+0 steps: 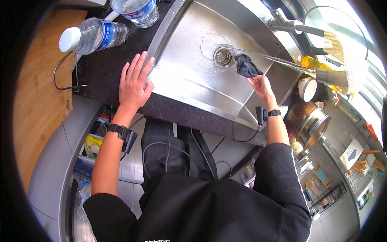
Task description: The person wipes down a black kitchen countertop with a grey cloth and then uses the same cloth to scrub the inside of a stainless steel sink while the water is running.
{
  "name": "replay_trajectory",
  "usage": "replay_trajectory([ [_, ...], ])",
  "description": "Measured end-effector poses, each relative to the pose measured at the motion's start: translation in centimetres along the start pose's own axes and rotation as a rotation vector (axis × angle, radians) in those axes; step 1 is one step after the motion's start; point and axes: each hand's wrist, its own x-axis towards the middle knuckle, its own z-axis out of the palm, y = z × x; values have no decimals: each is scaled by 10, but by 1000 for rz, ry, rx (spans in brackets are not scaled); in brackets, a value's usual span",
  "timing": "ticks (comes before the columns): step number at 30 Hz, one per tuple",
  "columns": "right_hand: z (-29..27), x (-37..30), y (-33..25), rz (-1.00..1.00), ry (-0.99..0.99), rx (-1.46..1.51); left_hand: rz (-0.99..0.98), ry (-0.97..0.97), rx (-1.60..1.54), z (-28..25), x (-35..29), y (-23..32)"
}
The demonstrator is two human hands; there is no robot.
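Observation:
My right hand [263, 88] reaches over the steel sink [189, 76], its fingers closed on a small, dark, bunched cloth [248, 66]. The cloth hangs beside the round drain [224, 57]. A thin stream of water [268, 57] runs from the brushed-metal faucet [331, 76] at the right toward the drain, passing close to the cloth. Flat on the dark countertop [98, 76] rests my left hand [136, 80], fingers stretched out, holding nothing. Its fingertips lie next to the sink's left rim.
Two clear water bottles, one lying [94, 35] and one farther back [139, 11], are on the counter's left. At the right are a white cup [307, 89], a yellow bottle [312, 63] and a metal pot [312, 127]. A wooden board [44, 80] fills the far left.

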Motion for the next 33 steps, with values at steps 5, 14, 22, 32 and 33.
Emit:
replay_trajectory([
  [5,33,8,-8,-84,150,-355,-2,0,-2,-1,-1,0],
  [14,12,15,4,-74,250,-27,-11,25,-48,-2,1,-1],
  [22,-58,11,21,-163,598,-506,-18,7,-36,-4,-4,2],
  [32,-68,18,38,-36,356,-1356,-14,0,-29,-1,-2,0],
  [33,-72,24,47,-95,329,-1539,-12,5,-31,-2,0,-1],
])
